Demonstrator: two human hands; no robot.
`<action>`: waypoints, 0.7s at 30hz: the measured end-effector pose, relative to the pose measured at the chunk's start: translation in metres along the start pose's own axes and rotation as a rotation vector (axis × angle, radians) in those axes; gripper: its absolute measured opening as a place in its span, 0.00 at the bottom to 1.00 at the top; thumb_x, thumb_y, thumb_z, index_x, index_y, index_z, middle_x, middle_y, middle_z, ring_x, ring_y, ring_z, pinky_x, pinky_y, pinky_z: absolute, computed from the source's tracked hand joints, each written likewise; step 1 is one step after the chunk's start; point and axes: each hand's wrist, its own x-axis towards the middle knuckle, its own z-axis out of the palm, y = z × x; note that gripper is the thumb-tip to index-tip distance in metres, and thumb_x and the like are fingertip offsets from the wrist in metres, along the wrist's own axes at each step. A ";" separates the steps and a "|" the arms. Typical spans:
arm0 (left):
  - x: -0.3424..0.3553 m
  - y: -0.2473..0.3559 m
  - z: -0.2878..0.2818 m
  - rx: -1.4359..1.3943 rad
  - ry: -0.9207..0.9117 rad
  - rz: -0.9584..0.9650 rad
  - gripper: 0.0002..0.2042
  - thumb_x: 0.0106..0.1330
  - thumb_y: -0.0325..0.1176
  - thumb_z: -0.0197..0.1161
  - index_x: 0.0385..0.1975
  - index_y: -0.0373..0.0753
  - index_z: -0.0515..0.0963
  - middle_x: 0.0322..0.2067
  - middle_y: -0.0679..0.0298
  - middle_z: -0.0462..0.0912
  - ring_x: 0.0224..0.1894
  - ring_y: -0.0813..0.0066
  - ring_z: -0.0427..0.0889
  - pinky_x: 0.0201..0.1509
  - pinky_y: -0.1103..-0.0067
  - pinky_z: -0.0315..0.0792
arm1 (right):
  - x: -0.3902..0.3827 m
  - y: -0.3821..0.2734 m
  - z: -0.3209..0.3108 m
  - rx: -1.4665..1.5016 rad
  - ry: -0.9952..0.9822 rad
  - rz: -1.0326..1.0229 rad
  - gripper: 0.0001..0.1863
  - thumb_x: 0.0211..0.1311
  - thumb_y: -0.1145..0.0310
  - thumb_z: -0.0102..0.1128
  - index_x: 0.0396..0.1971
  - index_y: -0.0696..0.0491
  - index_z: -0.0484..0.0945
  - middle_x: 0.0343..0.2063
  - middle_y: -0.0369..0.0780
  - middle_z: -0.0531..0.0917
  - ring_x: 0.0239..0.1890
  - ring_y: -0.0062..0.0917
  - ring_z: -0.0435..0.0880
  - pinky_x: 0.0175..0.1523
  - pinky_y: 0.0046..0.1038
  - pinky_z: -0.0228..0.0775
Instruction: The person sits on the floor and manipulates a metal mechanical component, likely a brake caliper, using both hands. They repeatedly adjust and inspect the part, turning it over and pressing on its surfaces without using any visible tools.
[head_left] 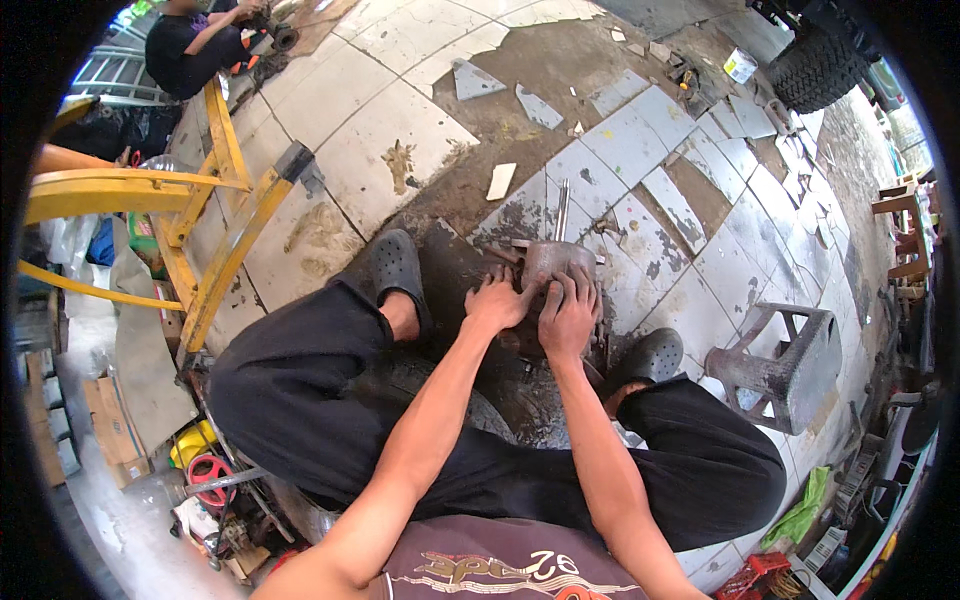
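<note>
A greasy, grey-brown metal housing [550, 257], like a gearbox case, stands on the floor between my feet. A bright metal shaft [563, 208] sticks out of its far end. My left hand [497, 302] grips its left side, the thumb on the body and the fingers spread beside a short protruding arm. My right hand [569, 315] lies over its top and right side, fingers bent round it. The hands and forearms hide much of the housing's near part.
Yellow metal stand [228, 235] at left; grey plastic stool [785, 365] at right. Broken tiles [690, 205] and bare ground lie ahead. A tyre [820, 68] and a white tin [740, 66] are far right. Another person [190, 45] sits far left, handling a dark part.
</note>
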 end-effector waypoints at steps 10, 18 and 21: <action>0.015 -0.003 -0.019 -0.058 -0.079 -0.016 0.53 0.65 0.78 0.21 0.74 0.35 0.58 0.76 0.54 0.52 0.78 0.53 0.51 0.78 0.50 0.44 | -0.001 -0.006 0.002 0.002 -0.026 0.012 0.15 0.74 0.60 0.49 0.50 0.51 0.80 0.61 0.43 0.77 0.67 0.42 0.69 0.72 0.47 0.52; 0.010 0.004 -0.013 -0.078 -0.063 0.000 0.57 0.62 0.81 0.21 0.73 0.32 0.57 0.77 0.53 0.51 0.78 0.54 0.50 0.78 0.49 0.42 | 0.004 -0.003 0.002 -0.014 0.004 0.012 0.14 0.73 0.61 0.51 0.49 0.51 0.80 0.60 0.43 0.77 0.66 0.42 0.69 0.72 0.47 0.53; 0.061 -0.010 -0.038 -0.146 -0.389 -0.128 0.57 0.62 0.80 0.21 0.74 0.32 0.56 0.75 0.52 0.56 0.77 0.52 0.55 0.78 0.49 0.43 | -0.003 -0.011 0.003 0.013 -0.019 0.008 0.15 0.73 0.60 0.51 0.49 0.51 0.80 0.61 0.42 0.77 0.67 0.41 0.69 0.74 0.46 0.51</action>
